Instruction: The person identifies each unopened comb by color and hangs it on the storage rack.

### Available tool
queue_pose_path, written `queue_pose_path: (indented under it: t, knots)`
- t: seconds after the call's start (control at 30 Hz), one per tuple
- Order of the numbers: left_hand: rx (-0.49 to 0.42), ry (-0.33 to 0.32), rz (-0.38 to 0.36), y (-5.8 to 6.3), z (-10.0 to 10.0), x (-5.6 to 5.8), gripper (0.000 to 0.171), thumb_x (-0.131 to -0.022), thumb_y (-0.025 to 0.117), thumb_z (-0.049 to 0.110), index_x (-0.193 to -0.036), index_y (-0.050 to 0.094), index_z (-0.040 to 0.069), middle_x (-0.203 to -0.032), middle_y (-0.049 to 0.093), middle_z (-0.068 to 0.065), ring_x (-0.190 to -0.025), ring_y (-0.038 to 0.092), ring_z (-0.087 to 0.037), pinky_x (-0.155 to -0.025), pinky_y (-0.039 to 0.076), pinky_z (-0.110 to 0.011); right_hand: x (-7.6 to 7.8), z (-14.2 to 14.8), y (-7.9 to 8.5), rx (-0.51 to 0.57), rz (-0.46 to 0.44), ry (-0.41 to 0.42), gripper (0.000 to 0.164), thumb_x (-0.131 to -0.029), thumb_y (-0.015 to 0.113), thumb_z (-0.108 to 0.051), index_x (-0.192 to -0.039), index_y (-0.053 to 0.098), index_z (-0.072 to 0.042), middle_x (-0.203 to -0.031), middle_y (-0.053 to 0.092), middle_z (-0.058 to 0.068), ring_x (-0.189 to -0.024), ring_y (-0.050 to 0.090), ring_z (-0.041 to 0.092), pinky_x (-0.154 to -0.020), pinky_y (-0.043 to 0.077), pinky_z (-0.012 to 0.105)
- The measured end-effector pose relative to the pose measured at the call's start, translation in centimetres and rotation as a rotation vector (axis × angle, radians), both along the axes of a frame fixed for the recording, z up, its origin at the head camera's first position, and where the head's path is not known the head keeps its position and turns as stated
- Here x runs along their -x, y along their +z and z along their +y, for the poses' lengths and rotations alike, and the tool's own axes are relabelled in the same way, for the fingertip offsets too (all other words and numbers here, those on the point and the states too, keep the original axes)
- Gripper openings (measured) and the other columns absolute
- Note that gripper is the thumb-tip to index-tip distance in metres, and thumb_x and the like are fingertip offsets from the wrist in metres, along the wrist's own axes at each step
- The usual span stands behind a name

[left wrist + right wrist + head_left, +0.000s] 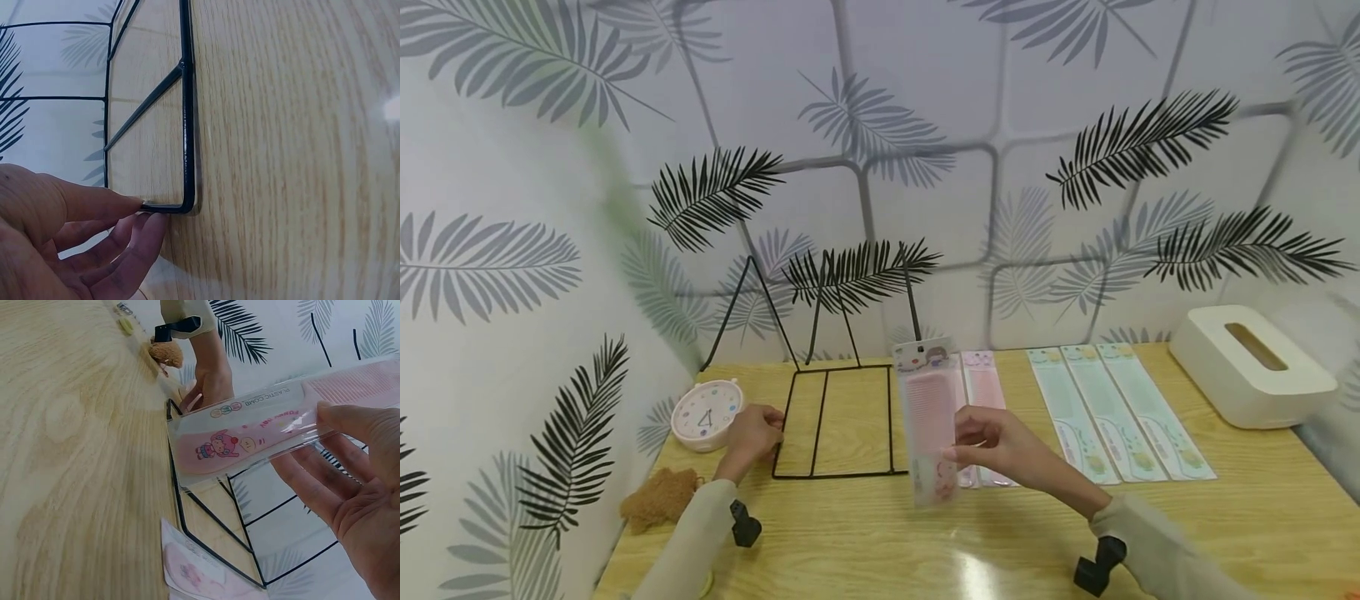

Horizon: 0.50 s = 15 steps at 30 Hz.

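A black wire rack (842, 477) stands on the wooden table, with upright prongs at its back. My left hand (754, 437) pinches the left side of its base; in the left wrist view, thumb and fingers meet at the wire (189, 137) near a front corner. My right hand (1000, 446) holds a pink comb in a clear package (929, 408), gripped by its right edge between thumb and fingers. That package is raised upright in front of the rack's right part. "PLASTIC COMB" is printed on it in the right wrist view, beside a cartoon girl. Partly behind it lie pink packaged combs (985, 379).
Farther right are several green packages (1078, 408) in a row, then a white tissue box (1240, 358). By my left hand stands a pale pink clock (706, 415), with a brown plush star (658, 498) nearer me. Patterned fabric (925, 100) hangs behind the table.
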<state>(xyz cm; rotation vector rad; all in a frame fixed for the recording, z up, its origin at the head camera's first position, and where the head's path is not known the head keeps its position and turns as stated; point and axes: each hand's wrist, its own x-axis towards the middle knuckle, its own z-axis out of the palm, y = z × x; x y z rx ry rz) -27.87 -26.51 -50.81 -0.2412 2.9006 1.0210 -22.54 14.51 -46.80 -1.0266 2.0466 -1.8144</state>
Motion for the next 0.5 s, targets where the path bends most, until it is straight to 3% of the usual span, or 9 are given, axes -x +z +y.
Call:
queue_pose_path:
  t: [0.23,0.5]
  knots:
    - [0.012,-0.004,0.014,0.1,0.0,-0.2,0.029,-0.089,0.069,-0.002,-0.117,0.074,-0.007,-0.103,0.074,-0.018,-0.065,0.067,-0.017,-0.053,0.056,-0.029,0.6,-0.2,-0.4,-0.016,0.004,-0.054,0.007,-0.099,0.068,-0.002,-0.104,0.063,-0.001,-0.092,0.073,0.019,-0.084,0.075,0.015,-0.075,0.063,0.046]
    - [0.072,-0.033,0.038,0.3,0.3,-0.2,0.028,-0.091,0.064,-0.001,-0.116,0.075,-0.006,-0.100,0.076,-0.019,-0.052,0.065,-0.015,-0.052,0.055,-0.030,3.1,-1.1,-0.7,-0.058,0.035,-0.190,0.017,-0.099,0.069,-0.006,-0.114,0.065,0.002,-0.104,0.073,0.018,-0.087,0.075,0.016,-0.076,0.062,0.051]
